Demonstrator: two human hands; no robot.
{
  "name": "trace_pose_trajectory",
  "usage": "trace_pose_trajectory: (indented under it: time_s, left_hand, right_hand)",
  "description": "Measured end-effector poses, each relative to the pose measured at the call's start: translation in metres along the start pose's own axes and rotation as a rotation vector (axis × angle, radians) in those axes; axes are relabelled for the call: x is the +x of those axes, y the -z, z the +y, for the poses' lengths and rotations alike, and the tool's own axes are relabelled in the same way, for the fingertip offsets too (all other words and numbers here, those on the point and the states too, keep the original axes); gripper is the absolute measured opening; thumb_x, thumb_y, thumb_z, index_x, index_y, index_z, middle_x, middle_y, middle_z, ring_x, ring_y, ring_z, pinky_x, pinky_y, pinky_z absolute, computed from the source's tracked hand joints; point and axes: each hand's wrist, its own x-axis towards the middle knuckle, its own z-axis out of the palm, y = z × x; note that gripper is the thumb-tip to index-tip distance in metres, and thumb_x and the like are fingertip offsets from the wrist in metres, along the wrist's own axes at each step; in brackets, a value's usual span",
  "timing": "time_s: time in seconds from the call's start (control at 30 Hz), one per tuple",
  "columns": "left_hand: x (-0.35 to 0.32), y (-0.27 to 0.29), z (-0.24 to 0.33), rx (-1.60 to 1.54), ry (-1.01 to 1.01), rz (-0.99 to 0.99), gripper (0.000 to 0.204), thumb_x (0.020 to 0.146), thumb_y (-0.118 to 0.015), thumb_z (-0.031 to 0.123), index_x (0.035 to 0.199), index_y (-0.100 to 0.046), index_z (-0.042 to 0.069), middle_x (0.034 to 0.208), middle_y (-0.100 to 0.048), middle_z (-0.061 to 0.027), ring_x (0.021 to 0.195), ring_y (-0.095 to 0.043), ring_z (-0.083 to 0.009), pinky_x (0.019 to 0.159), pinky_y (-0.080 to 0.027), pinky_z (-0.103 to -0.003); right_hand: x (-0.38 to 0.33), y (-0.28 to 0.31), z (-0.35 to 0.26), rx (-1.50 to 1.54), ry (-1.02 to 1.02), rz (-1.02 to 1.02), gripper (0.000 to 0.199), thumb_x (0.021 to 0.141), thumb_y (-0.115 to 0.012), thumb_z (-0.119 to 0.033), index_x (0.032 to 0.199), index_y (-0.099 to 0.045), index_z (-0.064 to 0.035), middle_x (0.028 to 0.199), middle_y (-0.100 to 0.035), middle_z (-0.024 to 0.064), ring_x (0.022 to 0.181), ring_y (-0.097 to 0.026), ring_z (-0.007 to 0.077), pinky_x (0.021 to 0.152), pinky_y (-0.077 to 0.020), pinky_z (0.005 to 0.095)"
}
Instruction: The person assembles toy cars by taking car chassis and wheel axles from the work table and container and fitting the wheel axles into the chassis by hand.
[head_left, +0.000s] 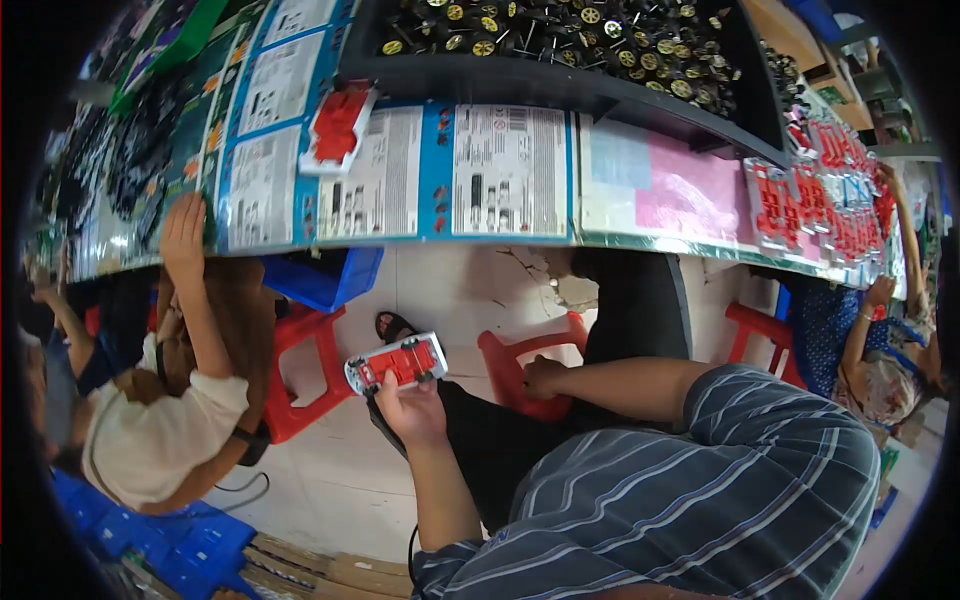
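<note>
In my left hand (pixel 415 412) is a toy car (pixel 398 364), held low in front of the table over my lap. Its red underside faces up inside a white body, and dark wheels show at its right end. My fingers are closed around its near side. My right hand (pixel 545 378) is down at a red plastic stool (pixel 505 365), its fingers curled at the seat's edge. Another white and red toy car (pixel 340 128), lies on the table.
A black tray (pixel 560 85) of wheels with yellow hubs stands on the table. Printed sheets (pixel 370 185) cover the tabletop. Several red and white car parts (pixel 810 195) lie at the right. A co-worker's hand (pixel 183 235) rests at the left edge, above a blue bin (pixel 345 285).
</note>
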Motion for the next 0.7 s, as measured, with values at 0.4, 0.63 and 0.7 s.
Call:
trace_pose_trajectory:
  time_s: [0.4, 0.63, 0.7]
  left_hand:
    - [0.073, -0.144, 0.101, 0.026, -0.242, -0.037, 0.061, 0.091, -0.056, 0.025, 0.143, -0.038, 0.000, 0.131, -0.055, -0.0210, 0.129, -0.050, -0.0308, 0.112, -0.036, -0.048]
    - [0.100, -0.205, 0.111, 0.069, -0.044, -0.043, 0.059, 0.091, -0.058, 0.024, 0.142, -0.041, -0.001, 0.135, -0.053, -0.0167, 0.124, -0.054, -0.0304, 0.105, -0.045, -0.047]
    - [0.109, -0.196, 0.111, -0.053, 0.081, -0.370, 0.061, 0.091, -0.058, 0.025, 0.142, -0.038, 0.000, 0.134, -0.054, -0.0179, 0.121, -0.058, -0.0287, 0.095, -0.053, -0.045]
  right_hand:
    - [-0.016, 0.082, -0.022, 0.243, -0.095, 0.025, 0.052, 0.079, -0.073, -0.037, 0.118, -0.063, -0.0034, 0.116, -0.064, 0.0188, 0.112, -0.064, 0.0309, 0.091, -0.0524, 0.0435]
    - [-0.029, 0.168, -0.016, 0.266, 0.201, 0.117, 0.050, 0.079, -0.073, -0.035, 0.116, -0.063, -0.0039, 0.113, -0.065, 0.0181, 0.110, -0.064, 0.0303, 0.089, -0.0521, 0.0426]
    - [-0.020, 0.188, -0.024, 0.281, 0.276, 0.155, 0.049, 0.079, -0.073, -0.035, 0.116, -0.063, -0.0041, 0.112, -0.065, 0.0179, 0.109, -0.064, 0.0302, 0.089, -0.0520, 0.0423]
